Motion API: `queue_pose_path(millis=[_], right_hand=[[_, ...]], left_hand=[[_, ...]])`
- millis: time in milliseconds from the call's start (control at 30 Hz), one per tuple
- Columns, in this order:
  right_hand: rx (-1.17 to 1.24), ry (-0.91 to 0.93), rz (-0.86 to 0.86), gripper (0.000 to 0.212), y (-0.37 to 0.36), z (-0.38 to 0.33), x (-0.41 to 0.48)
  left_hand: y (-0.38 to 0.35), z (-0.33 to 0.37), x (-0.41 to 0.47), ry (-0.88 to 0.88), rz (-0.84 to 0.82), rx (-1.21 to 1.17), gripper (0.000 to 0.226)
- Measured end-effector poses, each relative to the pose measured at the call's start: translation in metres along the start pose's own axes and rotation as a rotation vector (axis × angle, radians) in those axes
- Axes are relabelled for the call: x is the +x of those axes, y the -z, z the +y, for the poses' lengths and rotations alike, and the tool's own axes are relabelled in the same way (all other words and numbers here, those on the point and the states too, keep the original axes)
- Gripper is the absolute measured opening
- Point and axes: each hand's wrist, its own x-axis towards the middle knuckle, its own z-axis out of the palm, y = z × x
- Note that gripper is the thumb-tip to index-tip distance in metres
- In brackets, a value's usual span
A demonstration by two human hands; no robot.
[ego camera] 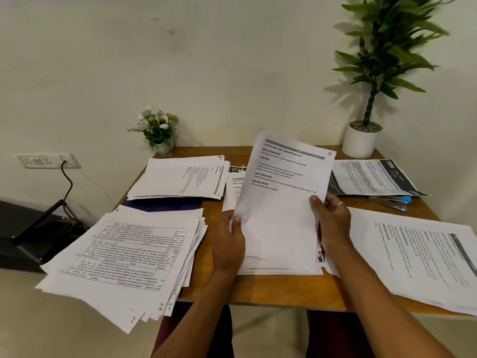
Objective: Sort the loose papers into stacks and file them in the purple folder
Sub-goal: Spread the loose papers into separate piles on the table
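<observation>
- The purple folder [165, 204] lies flat on the far left part of the wooden table [271, 288]. A pile of papers [180, 177] sits on top of it, so only its near edge shows. I cannot tell what is inside it.
- A white pot [361, 142] in the far right corner holds a tall green plant. A little pot [164, 148] in the far left corner holds white flowers.
- The left hand [228, 241] and the right hand [333, 220] are apart. Each one grips a side of a printed sheet [281, 192], with the thumb on the front. The sheet tilts up and its bottom edge rests on the middle pile [278, 267].
- A big messy pile with boxes of text [124, 257] lies near left. It hangs over the left and front edges of the table.
- Another pile [418, 257] lies near right and reaches the front edge.
- Papers with dark tops [374, 177] lie far right, next to the white pot. A blue stapler [395, 202] pokes out just beside them.
- Bare wood shows between the messy pile and the middle pile, and in a strip along the front edge.
</observation>
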Motion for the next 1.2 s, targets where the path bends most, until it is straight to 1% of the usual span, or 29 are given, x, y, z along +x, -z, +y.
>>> queue_pose_path(millis=[100,233,300,333,400,433,467,500,533,600,700,767,833,933,1033,1100,1167,1200], right_hand=[[-0.043,-0.014,-0.038,0.025,-0.002,-0.016,0.007],[-0.069,-0.137,-0.086,0.028,-0.013,-0.038,0.023],[0.007,-0.165,-0.060,0.024,-0.023,-0.042,0.026],[0.057,-0.178,-0.039,0.022,-0.028,-0.043,0.025],[0.109,-0.215,0.001,0.020,-0.041,-0.041,0.021],[0.117,-0.236,0.005,0.021,-0.048,-0.039,0.017],[0.128,-0.257,-0.006,0.023,-0.056,-0.037,0.012],[0.150,-0.271,-0.031,0.028,-0.064,-0.033,0.007],[0.180,-0.282,-0.062,0.036,-0.073,-0.030,0.001],[0.238,-0.297,-0.125,0.047,-0.092,-0.023,-0.011],[0.256,-0.344,-0.194,0.053,-0.117,-0.013,-0.023],[0.236,-0.369,-0.202,0.047,-0.130,-0.008,-0.022],[0.212,-0.395,-0.162,0.040,-0.138,-0.004,-0.017],[0.064,-0.399,-0.126,0.042,-0.155,0.002,-0.005],[-0.097,-0.345,-0.162,0.039,-0.182,0.008,-0.002],[-0.177,-0.310,-0.203,0.029,-0.201,0.012,-0.001],[-0.221,-0.307,-0.271,0.018,-0.215,0.016,0.001],[-0.247,-0.315,-0.309,0.017,-0.219,0.019,0.003]], left_hand=[[0.001,0.005,-0.002,0.020,-0.009,-0.037,0.030],[0.012,0.030,0.009,0.110,-0.004,-0.165,0.028],[0.025,0.048,0.024,0.221,0.024,-0.303,0.039],[0.033,0.056,0.031,0.308,0.021,-0.416,0.045],[0.047,0.067,0.040,0.472,-0.062,-0.734,0.053],[0.051,0.070,0.041,0.513,-0.139,-0.810,0.052],[0.055,0.073,0.039,0.533,-0.222,-0.806,0.048],[0.057,0.075,0.037,0.553,-0.286,-0.761,0.041],[0.058,0.074,0.035,0.568,-0.310,-0.702,0.034],[0.062,0.071,0.040,0.597,-0.253,-0.611,0.027],[0.081,0.059,0.065,0.631,-0.103,-0.483,0.021],[0.102,0.046,0.089,0.624,-0.004,-0.396,0.019],[0.125,0.030,0.112,0.633,0.036,-0.308,0.021],[0.159,0.003,0.145,0.636,0.072,-0.207,0.027],[0.181,-0.018,0.171,0.587,0.104,-0.098,0.032],[0.189,-0.028,0.184,0.540,0.110,0.001,0.026],[0.193,-0.034,0.192,0.504,0.126,0.101,0.016],[0.194,-0.038,0.196,0.488,0.132,0.151,0.011]])
